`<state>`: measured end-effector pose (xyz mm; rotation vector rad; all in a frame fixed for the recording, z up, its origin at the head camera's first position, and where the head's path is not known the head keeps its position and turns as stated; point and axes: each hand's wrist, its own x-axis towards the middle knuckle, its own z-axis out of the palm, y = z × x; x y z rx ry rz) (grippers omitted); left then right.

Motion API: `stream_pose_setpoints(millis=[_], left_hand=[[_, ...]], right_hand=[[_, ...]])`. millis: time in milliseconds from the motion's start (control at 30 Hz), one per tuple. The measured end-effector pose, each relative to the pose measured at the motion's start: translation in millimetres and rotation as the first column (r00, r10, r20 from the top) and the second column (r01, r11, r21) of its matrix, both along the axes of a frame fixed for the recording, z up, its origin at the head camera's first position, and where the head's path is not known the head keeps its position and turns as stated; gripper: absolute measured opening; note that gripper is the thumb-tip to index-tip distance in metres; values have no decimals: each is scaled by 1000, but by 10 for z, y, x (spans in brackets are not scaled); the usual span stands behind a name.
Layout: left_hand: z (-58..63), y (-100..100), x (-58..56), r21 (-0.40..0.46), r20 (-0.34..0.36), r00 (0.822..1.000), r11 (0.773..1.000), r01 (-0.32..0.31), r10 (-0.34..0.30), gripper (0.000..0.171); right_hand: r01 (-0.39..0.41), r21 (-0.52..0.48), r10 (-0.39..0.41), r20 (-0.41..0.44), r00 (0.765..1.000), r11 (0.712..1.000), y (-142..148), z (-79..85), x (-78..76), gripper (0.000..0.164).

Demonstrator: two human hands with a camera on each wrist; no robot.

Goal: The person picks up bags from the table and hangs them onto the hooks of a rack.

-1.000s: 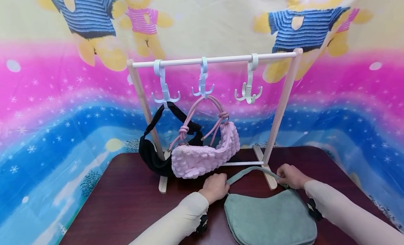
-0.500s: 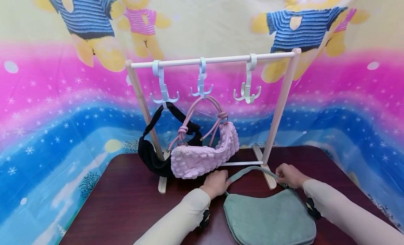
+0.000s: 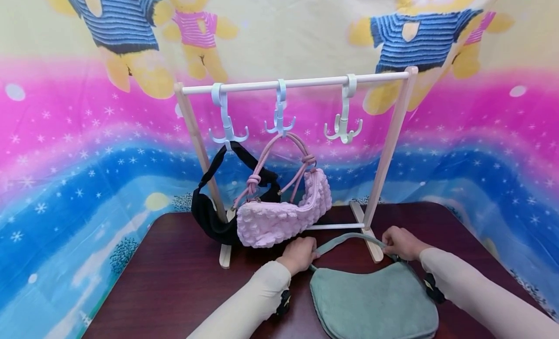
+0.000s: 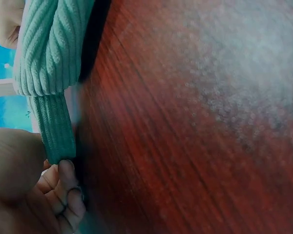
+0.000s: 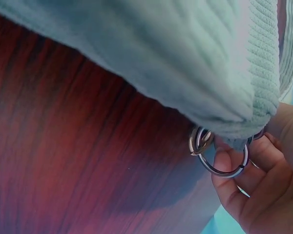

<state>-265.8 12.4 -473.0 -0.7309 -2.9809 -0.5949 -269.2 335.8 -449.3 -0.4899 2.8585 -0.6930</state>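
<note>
A sage-green corduroy handbag lies at the table's near right, its strap arched toward the rack. My left hand pinches the strap near its left end; the left wrist view shows the thumb and curled fingers around the ribbed strap. At the strap's other end my right hand grips it. Close to those fingers, in the right wrist view, metal rings hang at the corner of the bag. Part of the right fingers is hidden behind the rings and bag.
A wooden rack stands behind, with three hooks on its white bar. A black bag hangs from the left hook, a bubbly pink bag from the middle one. The right hook carries nothing. A printed cloth surrounds the table.
My left hand has shifted slightly up and across the strap, and the strap's arch has sunk a little. The right hand and the bag stay nearly still.
</note>
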Motion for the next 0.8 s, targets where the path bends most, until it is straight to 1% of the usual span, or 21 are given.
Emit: stream_pose_setpoints(millis=[67, 167, 267, 467, 500, 700, 800], left_hand=[[5, -6, 5, 5, 28, 1000, 1000, 3, -3, 29], [14, -11, 8, 7, 44, 999, 1000, 9, -9, 30], [19, -14, 10, -13, 59, 998, 1000, 12, -11, 30], [8, -2, 25, -53, 40, 999, 999, 12, -10, 30], [8, 3, 28, -56, 30, 999, 998, 12, -10, 31], [8, 16, 43, -48, 23, 1000, 999, 11, -10, 33], [6, 22, 45, -53, 20, 1000, 999, 8, -7, 32]], right_hand=[[-2, -1, 2, 4, 1000, 1000, 0, 2, 1, 25], [2, -1, -2, 8, 1000, 1000, -6, 13, 4, 24], [-6, 2, 6, 4, 1000, 1000, -14, 22, 8, 24], [-19, 2, 19, 15, 1000, 1000, -34, 24, 33, 22], [-10, 2, 10, 25, 1000, 1000, -37, 26, 34, 22], [-3, 0, 3, 39, 999, 1000, -36, 43, 30, 22], [-14, -2, 14, 35, 999, 1000, -31, 52, 27, 20]])
